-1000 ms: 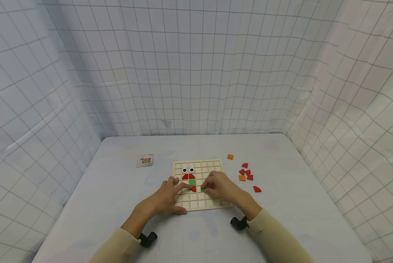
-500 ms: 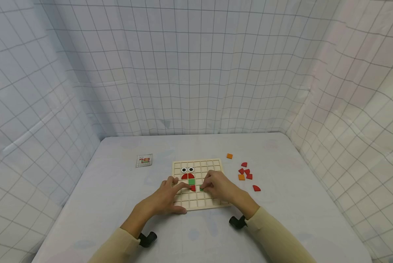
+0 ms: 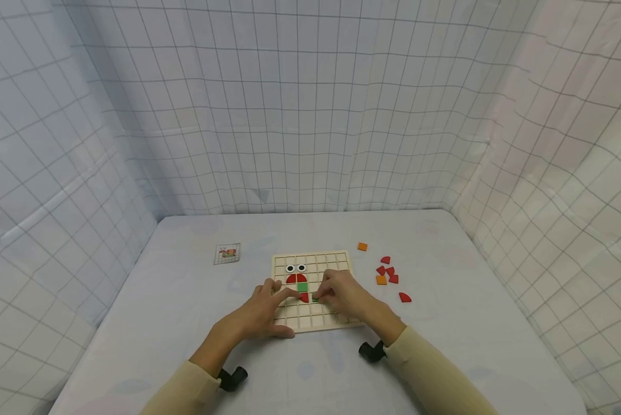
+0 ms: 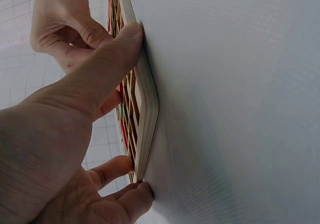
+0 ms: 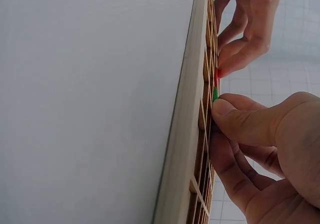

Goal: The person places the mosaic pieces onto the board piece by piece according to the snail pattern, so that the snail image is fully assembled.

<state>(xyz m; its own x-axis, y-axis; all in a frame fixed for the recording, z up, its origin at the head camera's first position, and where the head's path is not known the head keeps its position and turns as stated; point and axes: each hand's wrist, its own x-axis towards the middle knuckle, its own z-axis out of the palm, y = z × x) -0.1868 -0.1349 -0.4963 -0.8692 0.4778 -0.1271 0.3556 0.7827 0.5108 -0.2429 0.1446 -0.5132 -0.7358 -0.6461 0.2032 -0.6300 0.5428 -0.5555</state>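
A wooden grid board (image 3: 300, 324) lies on the table under both hands. My right hand (image 3: 345, 293) pinches a green tile (image 5: 215, 94) between thumb and index finger, low over a cell in the board's middle. Just left of it lies a red quarter-circle piece (image 3: 305, 298), touched by the extended index finger of my left hand (image 3: 262, 311). That hand's thumb rests on the board's near edge, and its other fingers lie at the left edge. Above on the grid sit a green square (image 3: 302, 287), two red quarter-circles (image 3: 297, 278) and two eye pieces (image 3: 296, 268).
Right of the board lie several loose red quarter-circles (image 3: 405, 297) and two orange squares (image 3: 381, 280). A small picture card (image 3: 228, 253) lies at the back left of the white table (image 3: 305, 380). Grid-patterned curtains (image 3: 289, 115) enclose the back and sides.
My right hand has shifted slightly left with the green tile, closing the gap to the red quarter-circle piece. The left hand has stayed in place.
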